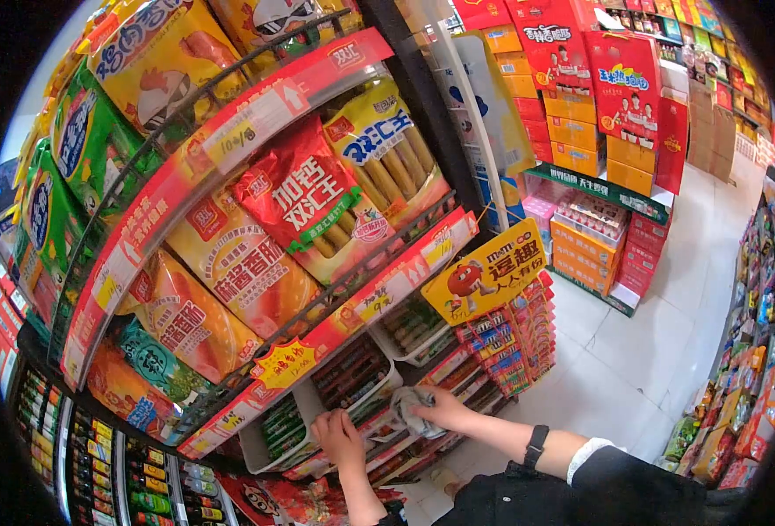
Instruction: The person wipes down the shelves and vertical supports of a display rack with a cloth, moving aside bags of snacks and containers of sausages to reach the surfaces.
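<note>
1. The right hand [444, 408] is closed around a grey cloth [409, 405] and presses it on the front edge of a white tray [385, 386] on the lower shelf.
2. The left hand [339, 437] rests on the front edge of the neighbouring white tray [256, 449], fingers bent over the rim; it holds nothing that I can see.
3. The trays contain rows of sausage sticks [352, 373] in dark red wrappers.
4. On the right wrist there is a black band [536, 445].
5. Above the hands, a curved wire rack [256, 114] with red price strips carries big snack bags, among them a red sausage bag [304, 197].
6. A yellow M&M's sign [488, 273] hangs just right of the rack, above a display of small candy packs [514, 337].
</note>
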`<action>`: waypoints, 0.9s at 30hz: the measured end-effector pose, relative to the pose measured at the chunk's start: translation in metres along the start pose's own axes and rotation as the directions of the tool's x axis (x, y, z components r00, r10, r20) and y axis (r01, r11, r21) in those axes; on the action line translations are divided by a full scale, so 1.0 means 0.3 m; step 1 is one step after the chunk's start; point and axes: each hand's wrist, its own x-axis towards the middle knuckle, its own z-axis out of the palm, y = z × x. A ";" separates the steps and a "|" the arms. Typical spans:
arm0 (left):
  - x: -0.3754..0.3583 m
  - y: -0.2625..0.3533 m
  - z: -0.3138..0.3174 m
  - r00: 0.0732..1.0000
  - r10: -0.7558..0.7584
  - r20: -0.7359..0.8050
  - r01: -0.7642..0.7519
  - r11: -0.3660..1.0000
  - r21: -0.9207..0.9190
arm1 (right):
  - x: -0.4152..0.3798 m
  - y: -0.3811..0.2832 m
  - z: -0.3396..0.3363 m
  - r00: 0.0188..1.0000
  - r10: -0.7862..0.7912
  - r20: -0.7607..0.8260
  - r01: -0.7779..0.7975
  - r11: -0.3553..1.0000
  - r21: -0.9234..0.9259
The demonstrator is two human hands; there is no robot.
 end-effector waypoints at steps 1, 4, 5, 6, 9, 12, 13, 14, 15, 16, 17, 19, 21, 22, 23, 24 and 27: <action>-0.003 -0.006 0.003 1.000 -0.001 -0.003 0.001 1.000 0.000 | 0.021 0.047 0.013 0.994 0.066 -0.089 -0.048 0.981 0.187; -0.014 -0.008 -0.003 1.000 -0.016 0.024 0.016 1.000 -0.006 | 0.099 0.092 -0.025 0.930 0.285 -0.231 -0.017 0.663 0.749; -0.012 0.000 -0.004 0.998 -0.050 0.045 0.050 0.999 0.006 | 0.103 0.095 -0.034 0.931 0.285 -0.227 -0.021 0.663 0.748; -0.010 0.008 -0.007 0.994 -0.084 0.065 0.083 0.996 0.018 | 0.092 0.072 -0.045 0.925 0.249 -0.288 0.050 0.671 0.740; -0.009 0.010 0.001 0.997 -0.069 0.033 0.068 0.998 0.012 | 0.056 0.039 -0.045 0.891 0.218 -0.398 0.183 0.631 0.754; -0.017 0.007 0.010 0.998 -0.064 0.018 0.064 0.997 0.031 | 0.045 0.022 -0.053 0.846 0.267 -0.462 0.255 0.558 0.789; -0.020 0.006 0.010 0.997 -0.069 0.024 0.068 0.997 0.030 | 0.049 0.023 -0.056 0.862 0.224 -0.454 0.284 0.528 0.800; -0.014 0.005 0.011 0.998 -0.055 0.017 0.055 0.998 0.015 | 0.054 0.023 -0.058 0.876 0.179 -0.448 0.313 0.496 0.810; -0.011 0.003 0.012 0.999 -0.041 0.007 0.041 0.999 -0.001 | 0.063 0.011 -0.049 0.866 0.176 -0.467 0.277 0.609 0.743; -0.012 -0.001 0.016 0.999 -0.044 0.009 0.044 0.999 -0.002 | 0.072 0.004 -0.034 0.866 0.177 -0.467 0.275 0.612 0.742; -0.013 -0.006 0.018 0.998 -0.055 0.021 0.055 0.998 -0.022 | 0.081 -0.004 -0.017 0.848 0.183 -0.498 0.230 0.719 0.656; -0.015 -0.017 0.012 0.997 -0.072 0.035 0.073 0.997 -0.030 | 0.091 0.013 0.002 0.877 0.117 -0.466 0.141 0.865 0.481; -0.013 -0.015 0.010 0.995 -0.078 0.069 0.080 0.997 -0.017 | 0.078 0.019 0.036 0.923 0.069 -0.379 0.094 0.914 0.395; -0.012 -0.016 0.014 0.994 -0.086 0.072 0.087 0.996 -0.008 | 0.068 0.014 0.051 0.956 0.027 -0.293 0.065 0.952 0.298; -0.010 -0.019 0.021 0.998 -0.051 0.033 0.052 0.998 -0.027 | 0.060 0.007 0.071 0.984 0.035 -0.177 -0.004 0.985 0.175; -0.008 -0.019 0.022 1.000 -0.014 -0.007 0.013 0.999 -0.044 | 0.059 0.022 0.093 0.985 0.037 -0.167 -0.007 0.984 0.178; -0.013 -0.017 0.007 0.997 -0.060 0.042 0.062 0.998 -0.030 | 0.049 0.050 0.135 0.958 -0.131 -0.254 0.137 0.991 0.004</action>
